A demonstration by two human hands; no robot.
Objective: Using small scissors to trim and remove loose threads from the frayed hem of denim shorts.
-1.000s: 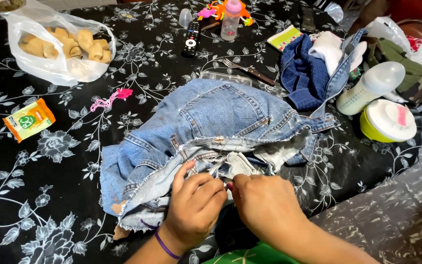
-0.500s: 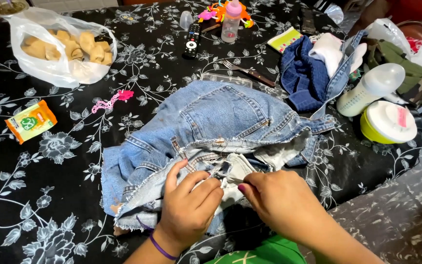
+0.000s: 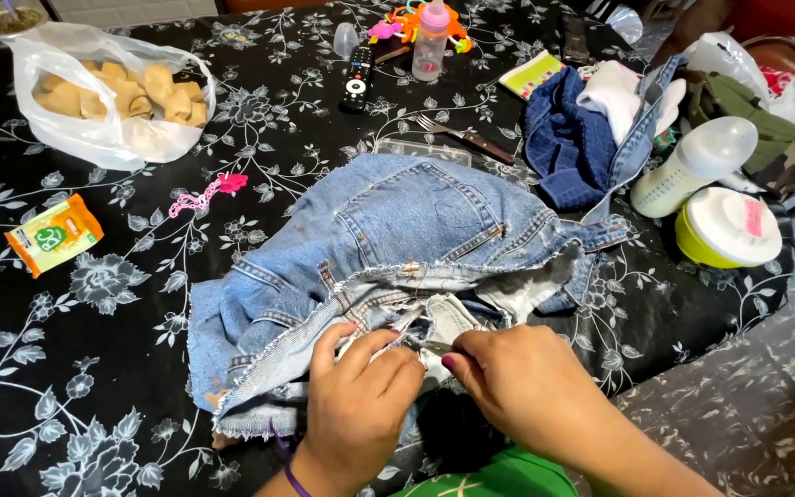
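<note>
My left hand is curled shut, pinching a fold of the blue jeans lying on the flowered tablecloth. Just beside it, my right hand pinches a small metal tool against that fold.

Purple wristband; green top

The jeans were matt, faded denim cloth with frayed raw edges; the tablecloth looked smooth and faintly glossy; the bag was thin, shiny plastic; the fork was bright metal; the baby bottle was smooth plastic
</note>
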